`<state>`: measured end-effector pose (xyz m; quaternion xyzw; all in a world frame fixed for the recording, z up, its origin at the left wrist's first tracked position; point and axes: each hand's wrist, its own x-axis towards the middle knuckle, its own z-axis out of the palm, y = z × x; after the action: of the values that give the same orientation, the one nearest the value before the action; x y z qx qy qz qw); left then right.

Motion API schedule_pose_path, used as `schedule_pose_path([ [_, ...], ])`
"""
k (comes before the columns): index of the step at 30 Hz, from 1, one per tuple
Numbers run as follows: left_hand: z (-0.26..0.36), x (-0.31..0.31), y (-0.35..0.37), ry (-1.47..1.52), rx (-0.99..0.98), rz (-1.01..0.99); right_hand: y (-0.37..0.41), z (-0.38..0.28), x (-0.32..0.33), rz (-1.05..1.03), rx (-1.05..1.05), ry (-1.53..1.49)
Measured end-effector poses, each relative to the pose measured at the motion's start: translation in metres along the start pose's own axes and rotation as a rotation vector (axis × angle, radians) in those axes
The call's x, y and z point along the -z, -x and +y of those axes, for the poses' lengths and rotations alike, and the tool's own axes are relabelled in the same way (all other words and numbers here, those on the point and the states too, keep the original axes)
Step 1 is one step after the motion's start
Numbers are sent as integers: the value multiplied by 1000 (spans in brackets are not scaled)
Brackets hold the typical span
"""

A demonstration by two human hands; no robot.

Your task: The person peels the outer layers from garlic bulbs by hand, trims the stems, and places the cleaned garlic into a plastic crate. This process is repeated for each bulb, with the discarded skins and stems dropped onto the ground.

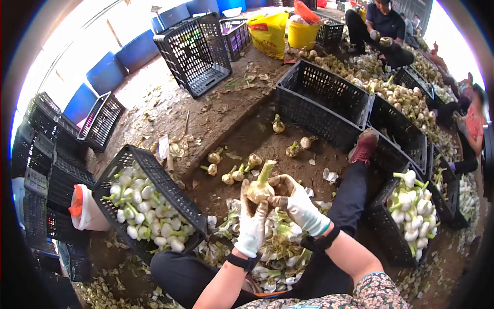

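Currently, my gloved left hand [253,229] and right hand [298,206] are both closed around one pale bulb [259,189] between them, its green stalk pointing away from me.

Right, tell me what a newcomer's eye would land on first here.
First, at centre, the white-gloved left hand and right hand, both gripping one dirty bulb with a green stalk, over a heap of peelings. Then the black crates full of clean white bulbs: the left crate and the right crate, on either side of the person's legs.
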<state>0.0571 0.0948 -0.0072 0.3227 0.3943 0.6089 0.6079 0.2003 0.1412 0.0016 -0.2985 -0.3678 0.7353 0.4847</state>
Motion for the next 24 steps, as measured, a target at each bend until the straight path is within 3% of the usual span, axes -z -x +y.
schedule_pose_path([
  [3,30,-9,26,-7,-247,-39,42,-28,-34,21,-31,72],
  [4,27,-2,32,-55,-316,-77,47,-20,-36,31,24,231],
  [5,29,1,40,-358,-426,-59,53,-19,-45,72,16,121],
  [6,29,8,49,-383,-329,-46,60,-17,-55,115,5,8],
  [8,39,8,65,-632,-479,-109,74,-17,-71,134,61,11],
  [11,54,-3,85,-452,-385,-116,92,-19,-86,147,111,-52],
  [15,67,-2,102,-509,-418,-95,110,-23,-79,-28,9,-137],
  [18,81,-2,118,-484,-433,-106,120,-28,-83,-44,-4,-97],
  [20,93,-1,132,-181,-238,-191,129,-34,-83,-122,42,-122],
  [22,110,-6,147,95,-94,-148,122,-23,-67,-178,538,679],
  [24,113,4,154,219,3,-174,125,-8,-63,-176,448,774],
])
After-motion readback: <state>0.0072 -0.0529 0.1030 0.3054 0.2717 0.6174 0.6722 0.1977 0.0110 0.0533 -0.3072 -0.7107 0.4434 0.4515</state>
